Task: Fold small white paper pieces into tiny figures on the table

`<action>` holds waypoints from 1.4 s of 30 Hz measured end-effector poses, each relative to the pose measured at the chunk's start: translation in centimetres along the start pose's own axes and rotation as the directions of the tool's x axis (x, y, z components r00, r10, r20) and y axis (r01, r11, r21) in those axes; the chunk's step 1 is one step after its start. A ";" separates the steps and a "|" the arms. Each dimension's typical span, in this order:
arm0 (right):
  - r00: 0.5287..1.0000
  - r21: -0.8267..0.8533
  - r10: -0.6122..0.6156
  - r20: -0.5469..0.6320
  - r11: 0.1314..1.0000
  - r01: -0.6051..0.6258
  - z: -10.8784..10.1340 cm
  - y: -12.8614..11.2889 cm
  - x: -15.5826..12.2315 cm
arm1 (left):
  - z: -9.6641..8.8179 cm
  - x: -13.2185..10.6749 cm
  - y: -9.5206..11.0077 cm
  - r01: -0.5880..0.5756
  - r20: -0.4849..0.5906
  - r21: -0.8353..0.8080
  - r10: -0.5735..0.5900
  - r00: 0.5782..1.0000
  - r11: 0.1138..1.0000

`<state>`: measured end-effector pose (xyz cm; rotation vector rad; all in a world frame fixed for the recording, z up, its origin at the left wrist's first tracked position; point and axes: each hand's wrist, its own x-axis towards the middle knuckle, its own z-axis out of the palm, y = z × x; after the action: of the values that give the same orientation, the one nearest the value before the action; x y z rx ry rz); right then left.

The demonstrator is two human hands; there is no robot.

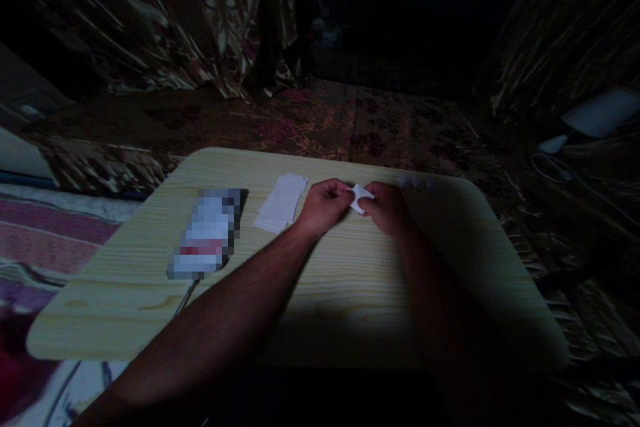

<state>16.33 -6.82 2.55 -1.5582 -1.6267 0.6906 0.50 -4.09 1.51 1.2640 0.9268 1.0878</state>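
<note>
Both of my hands meet over the middle of a small light wooden table [320, 280]. My left hand [323, 203] and my right hand [387, 207] each pinch the same small white piece of paper [360, 198], fingers closed on its edges. Just left of my left hand a small stack of white paper slips [281, 202] lies flat on the table. Beyond my right hand a few pale small bits [415, 181] lie near the table's far edge, too dim to make out.
A phone [209, 233] with a blurred-out screen lies on the table's left part, a cable running from its near end. Shiny patterned fabric [150, 20] hangs behind. A white device and cord [595, 117] sit at the right. The room is very dark.
</note>
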 end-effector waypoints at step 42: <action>0.998 0.004 -0.013 -0.059 1.000 0.013 0.4 -0.1 0.0 | -0.1 0.2 -0.4 -0.008 0.007 -0.064 0.008 1.000 0.998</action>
<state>15.95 -6.81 2.41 -1.5494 -1.5900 0.6349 0.50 -3.82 1.07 1.2188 0.8754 1.1106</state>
